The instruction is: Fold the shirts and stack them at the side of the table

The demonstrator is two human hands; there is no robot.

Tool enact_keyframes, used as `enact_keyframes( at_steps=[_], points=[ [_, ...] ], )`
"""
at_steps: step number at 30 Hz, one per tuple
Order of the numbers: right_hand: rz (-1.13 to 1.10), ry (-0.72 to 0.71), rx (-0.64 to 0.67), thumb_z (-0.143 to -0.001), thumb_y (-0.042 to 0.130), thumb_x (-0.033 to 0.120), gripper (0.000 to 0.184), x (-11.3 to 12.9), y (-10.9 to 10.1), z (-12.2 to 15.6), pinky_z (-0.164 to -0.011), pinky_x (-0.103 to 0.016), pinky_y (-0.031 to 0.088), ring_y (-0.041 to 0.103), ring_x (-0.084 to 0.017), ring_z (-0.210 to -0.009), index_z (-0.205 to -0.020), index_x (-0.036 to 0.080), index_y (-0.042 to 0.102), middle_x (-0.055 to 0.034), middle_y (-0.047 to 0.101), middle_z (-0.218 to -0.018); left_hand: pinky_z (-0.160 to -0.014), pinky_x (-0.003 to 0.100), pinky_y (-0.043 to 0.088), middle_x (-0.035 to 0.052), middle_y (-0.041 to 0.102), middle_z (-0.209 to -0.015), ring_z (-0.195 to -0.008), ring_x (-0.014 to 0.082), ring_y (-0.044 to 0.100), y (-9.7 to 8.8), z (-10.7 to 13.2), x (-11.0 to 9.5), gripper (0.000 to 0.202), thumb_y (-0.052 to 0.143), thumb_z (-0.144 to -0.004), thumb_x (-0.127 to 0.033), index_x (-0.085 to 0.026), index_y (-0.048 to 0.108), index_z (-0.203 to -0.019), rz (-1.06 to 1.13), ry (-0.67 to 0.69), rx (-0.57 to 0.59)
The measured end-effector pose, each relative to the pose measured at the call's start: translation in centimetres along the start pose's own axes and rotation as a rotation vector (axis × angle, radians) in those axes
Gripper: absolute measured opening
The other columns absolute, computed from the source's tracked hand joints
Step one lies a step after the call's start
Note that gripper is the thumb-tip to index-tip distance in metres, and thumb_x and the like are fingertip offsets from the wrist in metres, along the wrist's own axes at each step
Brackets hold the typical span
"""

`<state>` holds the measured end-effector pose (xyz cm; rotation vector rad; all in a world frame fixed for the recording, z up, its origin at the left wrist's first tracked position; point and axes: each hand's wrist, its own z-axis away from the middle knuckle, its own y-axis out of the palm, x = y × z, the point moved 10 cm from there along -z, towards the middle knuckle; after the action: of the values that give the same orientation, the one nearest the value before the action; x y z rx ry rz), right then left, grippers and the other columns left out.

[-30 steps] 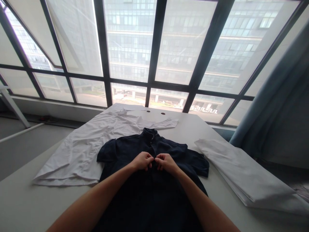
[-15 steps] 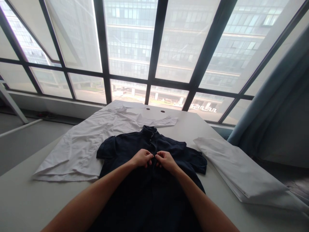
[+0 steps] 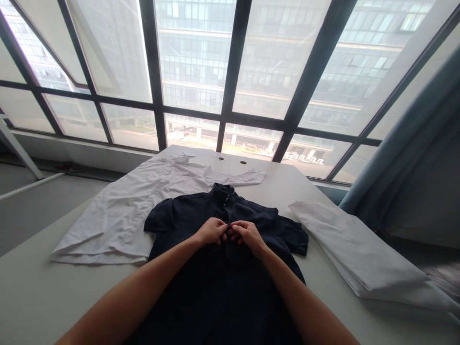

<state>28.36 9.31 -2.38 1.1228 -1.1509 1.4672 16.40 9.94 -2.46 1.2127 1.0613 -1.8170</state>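
**Dark shirt flat at centre of the bench, both hands pinched on its front**

The dark shirt [image 3: 223,282] lies front up on the bench [image 3: 36,297], filling the lower middle of the frame. Its stand-up collar points toward the top of the frame and its short sleeves are spread to either side. The left hand [image 3: 212,231] and the right hand [image 3: 246,233] meet on the shirt's front opening, a little below the collar. Both are curled closed, with fingertips pinching the dark cloth, and their knuckles almost touch. What lies between the fingertips is too small to tell. Both bare forearms run up from the bottom edge of the frame, across the body of the shirt.

A white shirt [image 3: 122,215] is spread flat at centre left. Its near edge is tucked under the dark shirt's sleeve and shoulder. A folded white cloth [image 3: 355,249] lies at right, apart from the dark shirt. Two small round holes [image 3: 243,162] show in the bench's far end. Beyond it, a large window [image 3: 230,72] with dark frames fills the upper frame, and a grey-blue curtain [image 3: 413,158] hangs at right.
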Motion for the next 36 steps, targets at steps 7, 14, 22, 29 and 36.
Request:
enact_keyframes(
  at_steps=[7, 14, 22, 29, 36],
  points=[
    [0.176, -0.195, -0.038, -0.074, 0.066, 0.029, 0.014, 1.0, 0.5, 0.0, -0.039, -0.020, 0.041, 0.059, -0.013, -0.048, -0.079, 0.017, 0.062, 0.0007, 0.064, -0.060, -0.038, 0.019, 0.031, -0.0001, 0.064, -0.058, -0.036, 0.0063, 0.047, 0.1, 0.4, -0.2, 0.033, 0.058, -0.090, -0.039, -0.011, 0.063, -0.073, 0.019, -0.015, -0.017],
    [0.272, -0.216, -0.012, -0.076, 0.068, 0.029, 0.014, 1.7, 0.6, 0.3, -0.042, -0.022, 0.046, 0.062, -0.014, -0.050, -0.080, 0.017, 0.062, -0.0005, 0.066, -0.064, -0.036, 0.019, 0.027, -0.0063, 0.051, -0.050, -0.033, 0.0054, 0.040, 0.0, 0.1, -0.1, 0.024, 0.051, -0.088, -0.021, -0.014, 0.059, -0.067, -0.046, 0.006, -0.065],
    [0.256, 0.010, 0.070, -0.084, 0.055, 0.016, 0.011, 0.0, 0.7, -0.4, -0.032, -0.016, 0.031, 0.053, -0.007, -0.037, -0.073, 0.017, 0.055, 0.0058, 0.057, -0.057, -0.048, 0.022, 0.040, -0.0038, 0.055, -0.059, -0.046, 0.0118, 0.054, 0.0, 0.6, -1.9, 0.017, 0.048, -0.092, -0.025, -0.017, 0.060, -0.084, -0.331, 0.180, -0.055],
    [0.347, 0.082, 0.056, -0.083, 0.054, 0.014, 0.011, -0.5, 0.7, -1.0, -0.036, -0.019, 0.032, 0.050, -0.008, -0.033, -0.073, 0.018, 0.056, 0.0059, 0.056, -0.051, -0.089, 0.035, 0.047, 0.0092, 0.067, -0.113, -0.109, 0.0266, 0.059, -1.1, 2.3, -4.7, 0.029, 0.056, -0.088, -0.029, -0.020, 0.067, -0.113, -0.921, 0.419, -0.284],
    [0.754, -0.184, -0.287, -0.082, 0.065, 0.044, 0.027, 4.9, -1.5, -3.5, -0.061, -0.026, 0.046, 0.067, -0.021, -0.071, -0.075, 0.018, 0.065, -0.0092, 0.071, -0.073, -0.102, 0.047, 0.037, 0.0081, 0.052, -0.143, -0.128, 0.0283, 0.045, 0.8, 2.1, -3.9, 0.046, 0.045, -0.092, -0.022, -0.027, 0.056, -0.136, -1.051, 0.489, -0.122]
  ],
)
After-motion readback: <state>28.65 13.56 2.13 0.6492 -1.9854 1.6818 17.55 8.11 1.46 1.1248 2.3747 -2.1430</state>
